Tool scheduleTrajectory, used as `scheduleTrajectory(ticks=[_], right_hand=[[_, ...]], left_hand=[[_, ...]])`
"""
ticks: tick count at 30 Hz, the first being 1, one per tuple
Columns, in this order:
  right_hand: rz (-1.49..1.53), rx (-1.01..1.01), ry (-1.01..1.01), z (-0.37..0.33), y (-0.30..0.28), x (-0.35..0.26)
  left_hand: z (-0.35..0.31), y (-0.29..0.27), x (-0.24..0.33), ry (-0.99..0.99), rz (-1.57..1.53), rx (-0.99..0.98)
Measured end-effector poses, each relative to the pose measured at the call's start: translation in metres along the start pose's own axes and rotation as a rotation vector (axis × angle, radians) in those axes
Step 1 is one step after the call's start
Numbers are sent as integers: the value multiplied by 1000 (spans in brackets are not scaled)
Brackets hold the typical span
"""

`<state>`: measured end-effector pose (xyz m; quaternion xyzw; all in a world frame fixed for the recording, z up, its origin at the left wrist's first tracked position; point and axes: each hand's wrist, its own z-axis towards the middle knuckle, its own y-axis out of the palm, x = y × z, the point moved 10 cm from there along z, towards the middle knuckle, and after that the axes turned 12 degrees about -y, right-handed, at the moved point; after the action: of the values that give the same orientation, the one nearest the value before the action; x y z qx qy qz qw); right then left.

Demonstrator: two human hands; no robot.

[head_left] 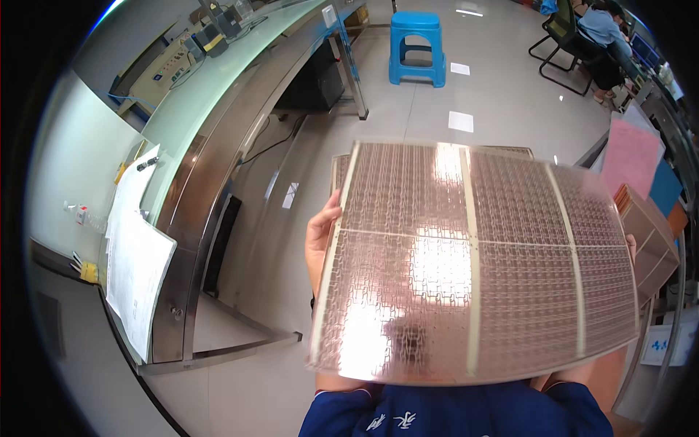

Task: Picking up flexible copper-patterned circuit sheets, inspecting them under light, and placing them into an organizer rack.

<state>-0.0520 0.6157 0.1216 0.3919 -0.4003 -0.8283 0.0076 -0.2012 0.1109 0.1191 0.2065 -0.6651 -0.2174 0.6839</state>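
A large copper-coloured circuit board panel is held up in front of my body, tilted, with bright reflections on its shiny face. Pale strips divide it into sections full of fine repeated patterns. The edge of a second panel shows behind its far side. My left hand grips the left edge, with fingers curled at the rim and the rest partly behind the board. At the right edge only the fingertips of my right hand show; the panel hides the rest. Both forearms are mostly covered by it.
A metal-framed bench with a pale green top runs along the left, with papers hanging at its near end. A blue stool stands ahead. On the right are more copper-coloured boards and pink sheets. A person sits farther back.
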Motion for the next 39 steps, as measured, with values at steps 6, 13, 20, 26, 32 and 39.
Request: scheduleTrajectory(ticks=[6,13,20,26,32,39], right_hand=[[50,37,160,-26,37,26],[-230,10,515,-46,9,37],[-125,173,347,-46,-38,75],[59,43,302,-73,46,109],[74,-42,337,-70,27,91],[-89,-51,299,-38,22,61]], left_hand=[[-5,-21,-21,-148,-64,197],[5,-28,-51,-321,-526,66],[-23,1,-64,-342,-537,-41],[-50,82,-83,-348,-347,-273],[-38,61,-77,-340,-253,-174],[-33,32,-73,-385,-237,-85]])
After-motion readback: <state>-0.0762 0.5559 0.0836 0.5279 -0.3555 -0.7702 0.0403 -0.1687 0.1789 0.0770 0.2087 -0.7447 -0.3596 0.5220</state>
